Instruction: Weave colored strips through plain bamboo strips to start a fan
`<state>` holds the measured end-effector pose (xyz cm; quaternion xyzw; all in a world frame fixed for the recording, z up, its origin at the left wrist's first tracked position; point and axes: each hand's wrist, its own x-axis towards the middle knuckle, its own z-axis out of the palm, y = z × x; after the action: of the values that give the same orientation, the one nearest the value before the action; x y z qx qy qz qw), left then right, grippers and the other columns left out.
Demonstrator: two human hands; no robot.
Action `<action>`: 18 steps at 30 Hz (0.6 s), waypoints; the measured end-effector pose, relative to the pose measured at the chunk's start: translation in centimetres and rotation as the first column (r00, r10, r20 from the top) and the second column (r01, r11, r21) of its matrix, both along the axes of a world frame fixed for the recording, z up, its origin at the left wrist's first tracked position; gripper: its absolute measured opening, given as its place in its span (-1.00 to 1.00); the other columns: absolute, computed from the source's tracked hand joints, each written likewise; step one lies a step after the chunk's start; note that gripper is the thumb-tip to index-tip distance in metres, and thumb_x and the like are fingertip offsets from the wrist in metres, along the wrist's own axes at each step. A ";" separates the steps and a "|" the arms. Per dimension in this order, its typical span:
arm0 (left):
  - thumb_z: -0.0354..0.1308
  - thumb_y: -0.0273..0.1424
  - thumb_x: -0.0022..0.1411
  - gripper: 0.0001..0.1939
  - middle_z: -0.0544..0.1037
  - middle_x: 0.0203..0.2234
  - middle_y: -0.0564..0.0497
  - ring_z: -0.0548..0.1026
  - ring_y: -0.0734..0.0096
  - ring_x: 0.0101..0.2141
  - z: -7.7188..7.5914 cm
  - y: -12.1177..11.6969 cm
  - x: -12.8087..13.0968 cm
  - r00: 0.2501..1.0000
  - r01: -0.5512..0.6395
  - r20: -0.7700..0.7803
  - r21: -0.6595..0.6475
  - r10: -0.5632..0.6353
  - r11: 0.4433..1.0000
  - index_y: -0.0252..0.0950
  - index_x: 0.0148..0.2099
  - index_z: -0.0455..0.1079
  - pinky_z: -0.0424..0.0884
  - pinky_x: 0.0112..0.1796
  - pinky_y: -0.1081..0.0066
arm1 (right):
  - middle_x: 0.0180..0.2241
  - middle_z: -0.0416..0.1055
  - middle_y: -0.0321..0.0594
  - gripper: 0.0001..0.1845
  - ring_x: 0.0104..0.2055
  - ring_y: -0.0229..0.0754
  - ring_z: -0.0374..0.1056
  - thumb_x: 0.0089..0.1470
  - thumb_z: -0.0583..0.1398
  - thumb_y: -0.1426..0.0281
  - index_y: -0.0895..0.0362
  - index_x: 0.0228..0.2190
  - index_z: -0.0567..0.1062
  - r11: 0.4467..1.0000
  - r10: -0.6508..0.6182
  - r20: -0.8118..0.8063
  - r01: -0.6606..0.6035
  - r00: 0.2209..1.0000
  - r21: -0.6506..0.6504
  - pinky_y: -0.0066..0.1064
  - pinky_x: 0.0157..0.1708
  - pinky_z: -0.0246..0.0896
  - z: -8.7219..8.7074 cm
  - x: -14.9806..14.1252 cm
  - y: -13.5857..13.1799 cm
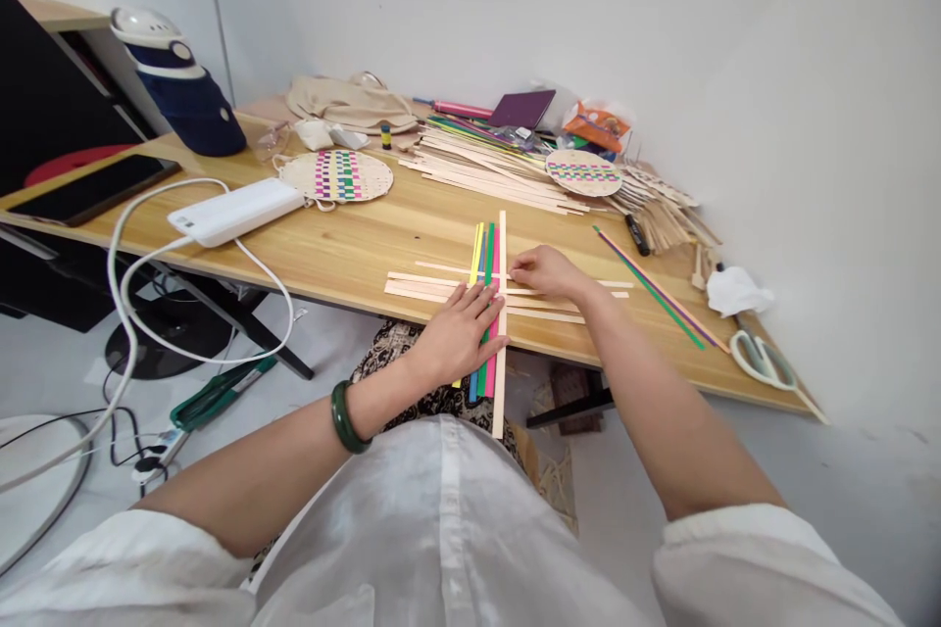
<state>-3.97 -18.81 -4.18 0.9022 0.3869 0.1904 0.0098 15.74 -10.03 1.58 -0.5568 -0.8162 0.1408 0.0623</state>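
Note:
My left hand (460, 328) lies flat with its fingers stretched over a lattice of crossed flat weaving strips at the table's front edge. Running lengthwise are yellow (476, 250), green (490, 260), pink (497, 255) and blue strips beside a long pale strip (502, 392), their near ends reaching past the edge. Several pale strips (419, 289) cross them sideways; the middle of the crossing is partly under my left hand. My right hand (544, 271) is closed in a pinch on the end of the farthest pale crosswise strip (448, 267), just right of the long pale one.
Two woven oval pieces (354, 176) lie farther back, near loose pale strips (485, 171). Scissors (763, 360), a black marker (636, 235) and coloured strips (654, 289) are at right. A white power bank (235, 211) with cables, a phone (95, 188) and a blue bottle (183, 98) stand left.

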 end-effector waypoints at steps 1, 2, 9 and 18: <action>-0.13 -0.06 0.41 -0.36 0.23 0.29 -0.29 0.19 0.03 0.31 0.0 0.0 0.0 1.000 -0.007 0.002 -0.002 0.007 1.000 -0.44 0.30 0.24 0.07 0.29 0.04 | -0.44 0.56 -0.26 -0.74 -0.40 -0.24 0.36 0.00 0.10 0.40 0.15 -0.44 0.60 1.000 -0.008 0.011 0.008 1.000 0.017 -0.47 -0.37 0.15 -0.1 -0.6 -0.1; -0.12 -0.06 0.41 -0.36 0.23 0.29 -0.29 0.18 0.02 0.31 0.0 0.0 0.1 1.000 -0.015 0.004 -0.005 0.015 1.000 -0.44 0.30 0.24 0.06 0.29 0.03 | -0.42 0.57 -0.23 -0.74 -0.39 -0.23 0.36 0.01 0.10 0.40 0.15 -0.42 0.61 0.999 -0.025 0.024 0.024 0.999 0.039 -0.45 -0.37 0.15 -0.2 -1.0 -0.2; -0.12 -0.08 0.41 -0.36 0.23 0.30 -0.28 0.17 0.00 0.31 0.0 -0.2 0.3 0.999 -0.032 -0.011 -0.003 0.032 0.999 -0.46 0.30 0.23 0.01 0.30 0.03 | -0.35 0.60 -0.08 -0.77 -0.30 -0.09 0.43 -0.03 0.15 0.44 0.13 -0.40 0.62 0.983 -0.162 0.104 0.151 0.981 0.105 -0.34 -0.24 0.18 0.4 1.5 -1.1; -0.13 -0.08 0.42 -0.35 0.22 0.30 -0.30 0.16 -0.02 0.32 0.2 -0.3 0.2 0.999 -0.028 -0.027 -0.012 0.028 1.000 -0.47 0.31 0.22 0.01 0.31 0.02 | -0.38 0.60 -0.20 -0.73 -0.36 -0.20 0.43 0.00 0.10 0.44 0.18 -0.38 0.61 0.996 -0.088 -0.061 0.088 0.994 0.001 -0.44 -0.32 0.25 -0.3 3.5 -0.8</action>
<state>-3.75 -19.06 -4.01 0.8990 0.4008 0.1763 0.0075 19.25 -10.83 1.27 -0.5874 -0.7890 0.1534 0.0945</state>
